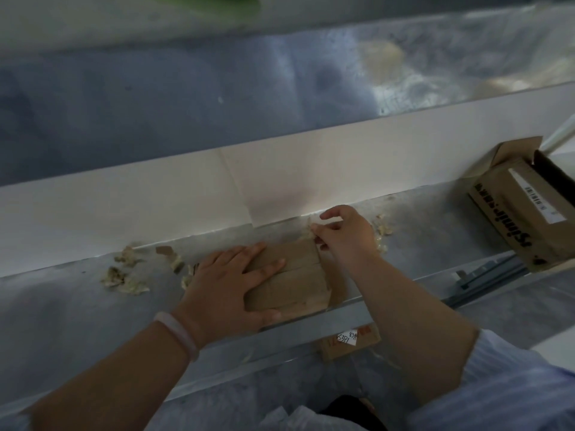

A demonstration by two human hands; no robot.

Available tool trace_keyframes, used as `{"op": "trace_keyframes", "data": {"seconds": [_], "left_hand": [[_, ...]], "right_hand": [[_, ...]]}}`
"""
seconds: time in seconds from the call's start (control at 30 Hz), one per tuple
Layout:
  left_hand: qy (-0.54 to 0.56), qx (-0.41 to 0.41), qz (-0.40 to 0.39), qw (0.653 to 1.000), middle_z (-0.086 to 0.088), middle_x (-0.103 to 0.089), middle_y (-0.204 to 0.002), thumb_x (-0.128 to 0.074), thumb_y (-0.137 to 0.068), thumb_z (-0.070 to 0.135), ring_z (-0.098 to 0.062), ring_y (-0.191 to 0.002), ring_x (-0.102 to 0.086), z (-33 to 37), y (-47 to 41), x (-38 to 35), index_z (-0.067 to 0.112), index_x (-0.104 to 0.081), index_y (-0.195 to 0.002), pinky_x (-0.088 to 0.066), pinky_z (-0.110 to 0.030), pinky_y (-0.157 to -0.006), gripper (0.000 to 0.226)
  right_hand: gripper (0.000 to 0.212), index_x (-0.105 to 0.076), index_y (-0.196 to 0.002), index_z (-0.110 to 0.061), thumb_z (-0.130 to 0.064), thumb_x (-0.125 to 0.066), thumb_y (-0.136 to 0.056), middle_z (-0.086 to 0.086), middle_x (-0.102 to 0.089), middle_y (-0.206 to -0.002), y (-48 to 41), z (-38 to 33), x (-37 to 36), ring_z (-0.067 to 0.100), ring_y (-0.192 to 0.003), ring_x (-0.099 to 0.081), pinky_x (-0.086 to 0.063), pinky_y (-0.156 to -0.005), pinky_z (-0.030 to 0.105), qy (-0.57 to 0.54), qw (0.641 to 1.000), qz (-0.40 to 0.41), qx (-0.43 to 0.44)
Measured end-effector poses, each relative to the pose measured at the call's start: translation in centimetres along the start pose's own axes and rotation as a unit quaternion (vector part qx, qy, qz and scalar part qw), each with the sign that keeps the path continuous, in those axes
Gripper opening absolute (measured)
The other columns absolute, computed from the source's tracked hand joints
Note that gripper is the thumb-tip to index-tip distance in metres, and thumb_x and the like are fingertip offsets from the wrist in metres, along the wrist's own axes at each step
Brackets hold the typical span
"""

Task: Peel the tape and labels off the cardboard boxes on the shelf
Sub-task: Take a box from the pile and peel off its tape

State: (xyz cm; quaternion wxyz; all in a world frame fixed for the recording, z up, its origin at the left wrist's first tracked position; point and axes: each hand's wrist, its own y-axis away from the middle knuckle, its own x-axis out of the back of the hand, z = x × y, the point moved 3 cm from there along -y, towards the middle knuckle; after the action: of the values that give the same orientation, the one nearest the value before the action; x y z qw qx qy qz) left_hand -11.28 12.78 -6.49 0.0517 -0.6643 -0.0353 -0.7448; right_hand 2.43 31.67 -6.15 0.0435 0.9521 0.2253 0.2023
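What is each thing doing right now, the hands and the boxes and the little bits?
Small box: lying flat on the shelf.
Left hand: open, pressing the small box down.
Right hand: pinching tape at the box's far edge.
Big box: flap open, label on.
Scraps: torn off, scattered on shelf.

The left grip (pixel 227 284) lies palm down, its fingers straight and a little spread, pointing to the right, with the thumb along the near side. It presses on the cardboard box (pixel 298 275) close to the front edge of the shelf (pixel 62 306). The left forearm is bare and comes in from the lower left, with a pale bracelet (pixel 179 335) at the wrist. The right grip (pixel 345 234) is nearer the rear edge. Its fingertips pinch a bit of tape (pixel 309 228), with one finger arched above. The right forearm comes in from the lower right, bare up to a pale striped sleeve (pixel 513 384).
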Motion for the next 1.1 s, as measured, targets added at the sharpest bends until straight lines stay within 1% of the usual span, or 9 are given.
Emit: {"op": "trace_keyframes", "data": {"seconds": [0.1, 0.17, 0.3, 0.37, 0.43, 0.5, 0.63, 0.83, 1.1], "left_hand": [[0.002, 0.003, 0.000, 1.000, 0.004, -0.030, -0.155, -0.026, -0.073, 0.089, -0.025, -0.131, -0.042, 0.0, 0.0, 0.0, 0.052, -0.023, -0.144, -0.034, -0.047, -0.104, 0.081], [0.004, 0.004, -0.001, 1.000, 0.004, -0.031, -0.154, -0.027, -0.073, 0.089, -0.025, -0.131, -0.043, 0.1, 0.1, 0.1, 0.052, -0.024, -0.144, -0.035, -0.048, -0.104, 0.081], [0.001, 0.002, 0.002, 1.000, 0.002, -0.033, -0.153, -0.029, -0.074, 0.088, -0.026, -0.129, -0.045, 0.1, 0.1, 0.1, 0.050, -0.026, -0.144, -0.036, -0.048, -0.103, 0.080], [-0.002, 0.003, 0.002, 1.000, 0.003, -0.034, -0.153, -0.028, -0.074, 0.088, -0.026, -0.129, -0.045, 0.1, 0.1, 0.1, 0.051, -0.025, -0.144, -0.036, -0.048, -0.103, 0.080], [-0.002, 0.002, 0.000, 1.000, 0.003, -0.034, -0.153, -0.028, -0.073, 0.089, -0.026, -0.129, -0.045, 0.2, 0.1, 0.1, 0.052, -0.023, -0.144, -0.036, -0.048, -0.103, 0.080], [-0.002, 0.000, -0.005, 1.000, 0.003, -0.033, -0.153, -0.027, -0.073, 0.089, -0.026, -0.131, -0.043, 0.2, 0.1, 0.1, 0.052, -0.022, -0.144, -0.034, -0.048, -0.104, 0.080], [-0.004, -0.005, -0.007, 1.000, 0.003, -0.033, -0.153, -0.029, -0.072, 0.089, -0.025, -0.131, -0.043, 0.2, 0.1, 0.1, 0.053, -0.021, -0.144, -0.034, -0.046, -0.103, 0.081], [-0.006, -0.010, -0.008, 1.000, 0.003, -0.030, -0.155, -0.031, -0.073, 0.089, -0.025, -0.131, -0.042, 0.1, 0.0, 0.0, 0.054, -0.017, -0.144, -0.034, -0.047, -0.103, 0.081], [-0.015, -0.009, -0.003, 1.000, 0.002, -0.032, -0.154, -0.030, -0.073, 0.089, -0.026, -0.130, -0.044, 0.4, 0.0, 0.3, 0.053, -0.018, -0.145, -0.036, -0.049, -0.102, 0.081]], "right_hand": [[0.011, -0.066, -0.075, -0.028, -0.029, -0.073, -0.084, -0.007, -0.073, -0.076, -0.7, -0.7, 0.0, 0.011, -0.074, -0.070, -0.058, -0.082, 0.036, 0.135, 0.989, -0.041, 0.033], [0.013, -0.069, -0.078, -0.027, -0.032, -0.067, -0.089, -0.003, -0.074, -0.082, -0.7, -0.7, 0.0, 0.016, -0.079, -0.070, -0.057, -0.084, 0.037, 0.173, 0.981, -0.080, 0.036], [0.024, -0.074, -0.093, -0.014, -0.032, -0.059, -0.094, 0.002, -0.073, -0.090, -0.2, 0.6, 0.5, 0.017, -0.086, -0.068, -0.059, -0.080, 0.034, 0.053, 0.986, -0.159, -0.023], [0.025, -0.075, -0.091, -0.011, -0.034, -0.064, -0.091, 0.004, -0.073, -0.089, -0.1, 1.0, 0.8, 0.018, -0.086, -0.068, -0.058, -0.084, 0.038, -0.009, 0.981, -0.186, -0.047], [0.019, -0.074, -0.091, -0.012, -0.030, -0.072, -0.085, 0.005, -0.073, -0.091, -0.2, 0.9, 0.9, 0.020, -0.089, -0.070, -0.057, -0.087, 0.037, 0.001, 0.978, -0.206, -0.032], [0.009, -0.071, -0.089, -0.013, -0.020, -0.074, -0.083, 0.009, -0.072, -0.093, -0.6, 0.7, 0.8, 0.022, -0.091, -0.069, -0.057, -0.089, 0.037, 0.032, 0.977, -0.212, -0.020], [0.007, -0.069, -0.084, -0.010, -0.016, -0.071, -0.087, 0.013, -0.072, -0.084, -1.3, 0.6, 0.2, 0.023, -0.080, -0.070, -0.057, -0.087, 0.043, -0.026, 0.968, -0.231, -0.093], [0.009, -0.067, -0.087, -0.009, -0.017, -0.071, -0.087, 0.010, -0.068, -0.078, -1.8, 0.4, -1.1, 0.022, -0.071, -0.064, -0.059, -0.073, 0.035, -0.025, 0.965, -0.222, -0.140], [0.009, -0.072, -0.072, -0.019, -0.016, -0.078, -0.079, 0.004, -0.074, -0.069, -2.5, -1.2, -2.1, 0.022, -0.070, -0.073, -0.059, -0.082, 0.044, -0.015, 0.989, -0.147, -0.009]]}}
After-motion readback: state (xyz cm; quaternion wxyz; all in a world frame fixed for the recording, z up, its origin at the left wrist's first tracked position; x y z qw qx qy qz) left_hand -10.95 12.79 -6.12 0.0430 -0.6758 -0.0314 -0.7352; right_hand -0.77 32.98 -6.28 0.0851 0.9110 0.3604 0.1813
